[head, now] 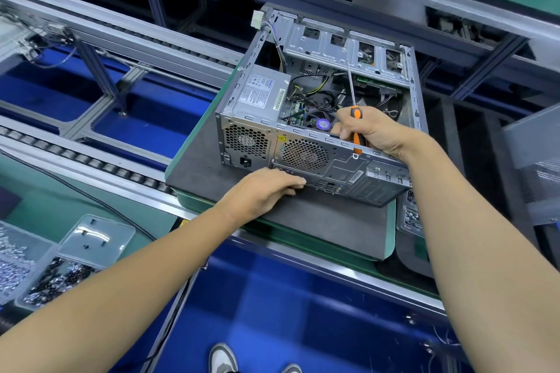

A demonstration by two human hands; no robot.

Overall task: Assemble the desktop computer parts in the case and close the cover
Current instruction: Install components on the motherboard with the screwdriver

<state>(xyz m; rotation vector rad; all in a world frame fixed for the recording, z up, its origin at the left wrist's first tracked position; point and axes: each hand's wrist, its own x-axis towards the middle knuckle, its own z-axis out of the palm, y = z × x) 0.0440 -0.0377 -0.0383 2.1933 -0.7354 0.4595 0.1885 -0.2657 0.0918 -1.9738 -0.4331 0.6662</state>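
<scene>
1. Nearest to us on the left, the clear screw trays (45, 269) sit on the green bench, well apart from the work; we should fetch screws from there before we need them
2. Our left hand (266, 191) lies flat on the dark foam mat (318, 218), fingers straight and close together, the tips touching the lower back panel of the computer case (318, 157); we judge it steadies the case, and it should press firmly so the box does not slide
3. Our right hand (366, 130) rests on the case's upper back rim, fingers curled round the orange and black handle of the screwdriver (353, 100), whose shaft points up and away over the open side
4. To do this step well, we turn the tip down only once the screw hole is in plain sight
5. Inside, the power supply (260, 91) fills the near left corner, and loose black cables (318, 97) crowd the board; these stand in the way and could snag the shaft
6. Farther off, the drive cage (339, 45) lines the far wall, with a white plug (257, 20) hanging over the corner; the cover is not yet on
</scene>
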